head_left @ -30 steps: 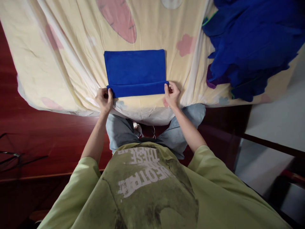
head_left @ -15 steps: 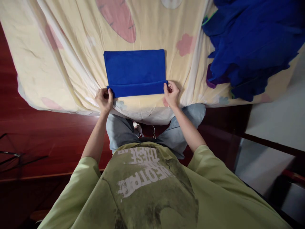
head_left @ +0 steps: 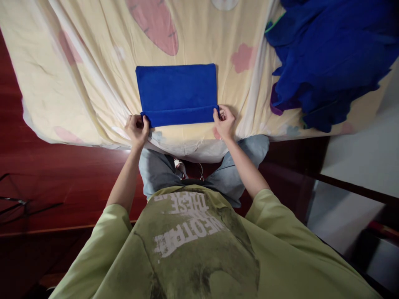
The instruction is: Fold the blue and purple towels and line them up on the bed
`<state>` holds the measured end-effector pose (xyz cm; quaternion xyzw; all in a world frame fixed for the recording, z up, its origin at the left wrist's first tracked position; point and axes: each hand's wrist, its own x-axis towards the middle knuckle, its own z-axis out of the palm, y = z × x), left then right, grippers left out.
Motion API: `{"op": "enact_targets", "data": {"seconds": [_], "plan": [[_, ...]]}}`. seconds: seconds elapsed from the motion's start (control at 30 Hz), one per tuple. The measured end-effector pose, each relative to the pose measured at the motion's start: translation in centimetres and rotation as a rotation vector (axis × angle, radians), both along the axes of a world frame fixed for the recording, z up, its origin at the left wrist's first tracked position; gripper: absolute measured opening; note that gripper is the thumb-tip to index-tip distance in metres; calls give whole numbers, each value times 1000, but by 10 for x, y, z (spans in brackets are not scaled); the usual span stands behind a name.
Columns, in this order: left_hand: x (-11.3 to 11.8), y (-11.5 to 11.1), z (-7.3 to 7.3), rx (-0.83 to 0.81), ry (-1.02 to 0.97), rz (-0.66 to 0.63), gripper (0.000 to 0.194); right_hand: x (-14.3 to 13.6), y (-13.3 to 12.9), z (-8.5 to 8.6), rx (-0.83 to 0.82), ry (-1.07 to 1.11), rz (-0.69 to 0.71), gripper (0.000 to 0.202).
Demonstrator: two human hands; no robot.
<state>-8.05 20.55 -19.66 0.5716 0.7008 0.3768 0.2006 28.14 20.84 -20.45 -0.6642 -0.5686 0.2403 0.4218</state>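
A blue towel (head_left: 177, 88) lies flat as a neat rectangle near the front edge of the bed. Its near edge is turned over into a narrow band that runs along the side closest to me. At the left end of that band, my left hand (head_left: 137, 128) pinches the corner between thumb and fingers. My right hand (head_left: 224, 120) grips the band's right end the same way. The fingertips of both hands are partly hidden by the thumbs and cloth.
The bed has a creased cream sheet (head_left: 102, 66) with printed shapes. A loose heap of blue cloths (head_left: 330, 62), with a bit of purple at its edge, lies at the right. A thin black metal stand (head_left: 21, 202) is on the dark red floor at the left.
Both hands keep hold of the towel's folded edge and have barely shifted. The band looks slightly flatter and a little narrower.
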Motion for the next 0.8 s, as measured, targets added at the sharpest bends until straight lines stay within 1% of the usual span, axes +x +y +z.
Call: {"op": "enact_targets", "data": {"seconds": [0.27,0.43,0.63,0.8], "plan": [[1,0,2,-6,-3,7,33,0,0,4,-27,42,33,41],[1,0,0,-35,-58,-11,32,1,0,-1,-14,37,38,39],[0,0,-1,14,16,-6,30,1,1,-10,18,16,5,36],[1,0,-2,-5,13,2,29,3,-1,-8,55,-45,4,32]]}}
